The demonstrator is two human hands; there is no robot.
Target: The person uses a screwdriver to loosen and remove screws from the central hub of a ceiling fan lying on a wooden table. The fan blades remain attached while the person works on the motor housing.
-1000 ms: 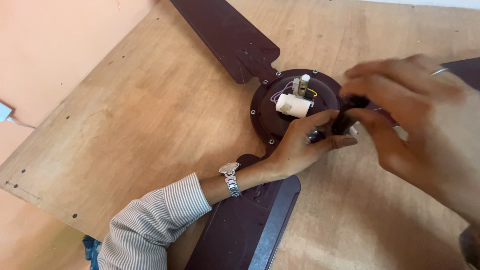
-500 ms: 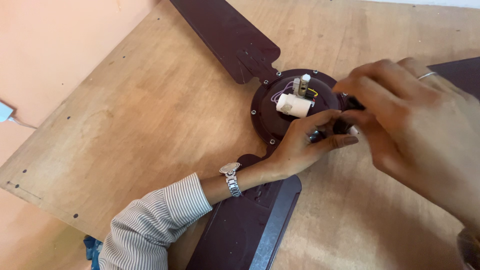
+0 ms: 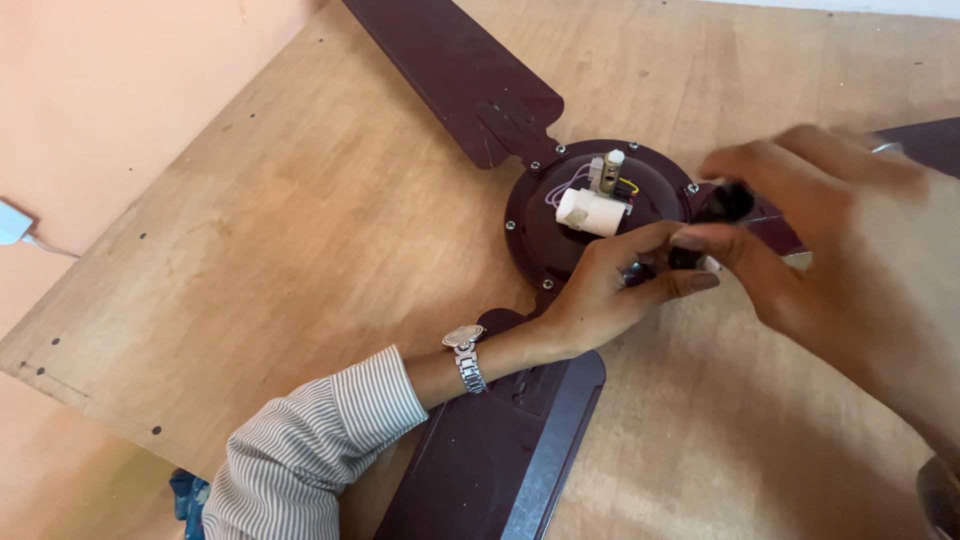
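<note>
- Pinching a small dark part [image 3: 722, 203] between fingers and thumb, the right hand [image 3: 800, 230] hovers at the right edge of the round fan motor housing [image 3: 535, 215]; the hand is blurred, so exactly what the part is cannot be told.
- The left hand [image 3: 610, 290] is curled narrow against the housing's lower right rim, fingertips meeting the right hand's around something small and dark [image 3: 685, 258]; whether it truly grips that piece is unclear.
- The housing lies on the wooden worktop [image 3: 300, 250], with one dark blade [image 3: 455, 75] running up-left and another [image 3: 500, 450] down under the left forearm.
- Risk, as I judge it: a small part held only by fingertips could slip and roll off across the worktop, since nothing around it would catch it.
- The white cylindrical capacitor [image 3: 590, 212] and its thin wires [image 3: 560, 185] sit just beside the working fingers; a sideways knock could strain or pull a lead.
- The left forearm rests over the lower blade, so leaning weight there could tilt or shift the whole fan while both hands are occupied.
- The wristwatch [image 3: 465, 355] sits near the blade's edge and could scrape it.
</note>
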